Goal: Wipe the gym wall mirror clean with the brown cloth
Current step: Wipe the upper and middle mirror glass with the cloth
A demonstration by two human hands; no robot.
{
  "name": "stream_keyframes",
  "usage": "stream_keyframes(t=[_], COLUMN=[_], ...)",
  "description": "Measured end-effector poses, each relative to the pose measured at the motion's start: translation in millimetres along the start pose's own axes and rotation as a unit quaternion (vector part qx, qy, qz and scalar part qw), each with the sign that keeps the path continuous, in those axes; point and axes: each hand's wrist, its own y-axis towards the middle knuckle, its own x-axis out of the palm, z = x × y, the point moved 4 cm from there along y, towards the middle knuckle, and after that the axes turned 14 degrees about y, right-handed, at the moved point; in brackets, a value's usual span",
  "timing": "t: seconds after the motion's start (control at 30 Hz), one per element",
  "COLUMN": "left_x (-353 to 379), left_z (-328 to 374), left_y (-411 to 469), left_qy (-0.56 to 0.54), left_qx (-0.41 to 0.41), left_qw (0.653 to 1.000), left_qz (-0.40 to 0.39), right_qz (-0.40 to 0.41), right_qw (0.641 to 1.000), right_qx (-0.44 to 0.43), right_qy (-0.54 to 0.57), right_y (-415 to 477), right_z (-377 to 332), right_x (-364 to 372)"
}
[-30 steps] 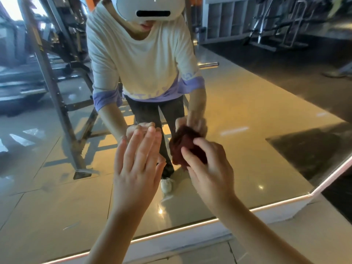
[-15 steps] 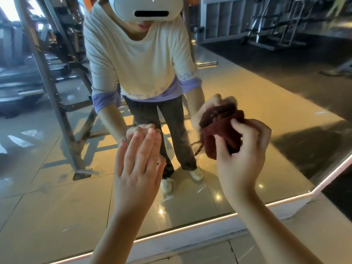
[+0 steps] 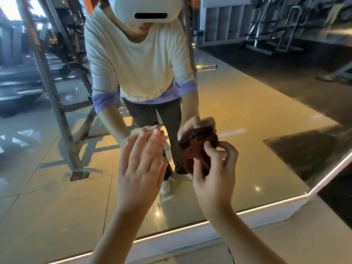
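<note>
The wall mirror (image 3: 257, 149) fills most of the head view and reflects me and the gym behind. My left hand (image 3: 142, 168) lies flat against the glass with straight fingers, just left of centre. My right hand (image 3: 213, 174) grips a bunched brown cloth (image 3: 194, 147) with curled fingers and thumb. The cloth is held at the glass, to the right of my left hand. The cloth's reflection merges with it, so its far side is hard to tell apart.
The mirror's lit bottom edge (image 3: 247, 211) runs above a white base ledge (image 3: 190, 242), with tiled floor below. The mirror's right edge slants up at the far right. Reflected gym racks and machines appear in the glass.
My right hand swept the cloth from near my left hand up and to the right, then came back down and left a little. My left hand stayed pressed in place.
</note>
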Motion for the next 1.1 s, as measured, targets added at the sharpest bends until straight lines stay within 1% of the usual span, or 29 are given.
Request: stream_keyframes(t=[0.07,0.1,0.13,0.23,0.27,0.3,0.33,0.4,0.43,0.47,0.53,0.6,0.63,0.67,0.7,0.77,0.8,0.83,0.87,0.93,0.97,1.0,1.03,1.1], left_x=[-0.5,-0.6,-0.3,1.3,1.2,0.8,0.2,-1.0,-1.7,-2.4,-3.7,-3.9,-3.4,-2.8,-1.9,-0.7,-0.3,-0.2,-0.2,0.7,1.3,1.9,2.9,4.7], left_z=[-2.5,-3.7,-4.5,-3.6,-2.7,-2.1,-1.9,-2.2,-2.8,-3.2,-1.9,0.4,1.1,1.5,2.0,2.6,3.0,3.3,4.2,6.3,7.5,9.3,11.8,19.0], left_y=[-0.1,-0.3,-0.5,-0.8,-0.7,-0.7,-0.6,-0.4,-0.2,0.1,0.4,0.1,-0.3,-1.0,-2.0,-4.2,-5.1,-5.9,-6.2,-6.9,-7.5,-8.5,-10.4,-13.8], left_qy=[0.004,0.007,0.009,0.005,0.005,0.008,0.011,0.016,0.017,0.018,0.019,0.02,0.021,0.022,0.022,0.023,0.024,0.023,0.022,0.017,0.012,0.006,0.001,-0.009], left_qx=[0.006,0.008,0.011,0.009,0.005,0.001,0.0,0.003,0.005,0.006,0.004,-0.001,-0.002,-0.003,-0.002,-0.004,-0.007,-0.01,-0.013,-0.017,-0.016,-0.011,-0.004,0.033], left_qw=[1.0,1.0,1.0,1.0,1.0,1.0,1.0,1.0,1.0,1.0,0.999,0.999,0.999,1.0,1.0,1.0,1.0,1.0,1.0,1.0,1.0,1.0,1.0,0.999], left_qz=[-0.004,-0.005,-0.007,-0.013,-0.014,-0.014,-0.014,-0.018,-0.02,-0.023,-0.026,-0.026,-0.024,-0.022,-0.019,-0.015,-0.014,-0.013,-0.011,-0.004,-0.002,0.001,0.002,0.001], right_qz=[-0.042,-0.039,-0.021,0.067,0.075,0.063,0.034,-0.042,-0.065,-0.072,-0.037,0.021,0.032,0.019,-0.016,-0.094,-0.103,-0.088,-0.053,0.039,0.064,0.063,0.041,-0.031], right_qw=[0.998,0.998,0.999,0.996,0.994,0.995,0.997,0.999,0.998,0.997,0.999,0.999,0.998,0.998,0.999,0.995,0.993,0.994,0.997,0.999,0.997,0.997,0.999,0.999], right_qx=[-0.039,-0.047,-0.038,0.06,0.08,0.08,0.062,0.004,-0.019,-0.032,-0.022,0.035,0.058,0.062,0.046,-0.025,-0.051,-0.057,-0.046,0.023,0.048,0.051,0.033,-0.022], right_qy=[-0.019,-0.027,-0.029,0.0,0.005,0.005,0.005,0.005,0.001,-0.006,-0.011,0.005,0.008,0.009,0.011,0.006,-0.002,-0.006,-0.01,-0.001,0.004,0.007,0.002,-0.011], right_y=[4.8,10.7,16.4,18.9,13.8,6.9,0.1,-5.3,-2.8,1.0,7.8,2.9,-3.5,-10.8,-17.0,-18.9,-12.6,-4.9,2.0,4.0,-1.8,-9.5,-16.9,-24.4], right_z=[0.3,4.1,9.2,22.4,22.5,20.6,17.1,11.7,12.3,15.1,25.7,35.9,36.8,34.5,31.1,25.9,27.3,31.1,36.9,50.4,52.7,51.8,49.4,48.1], right_x=[-2.0,-7.3,-14.4,-29.1,-27.0,-21.3,-14.2,-4.8,-5.2,-8.9,-23.2,-34.2,-32.8,-26.9,-19.0,-10.1,-12.8,-19.3,-28.2,-44.0,-45.6,-42.5,-36.7,-30.0])
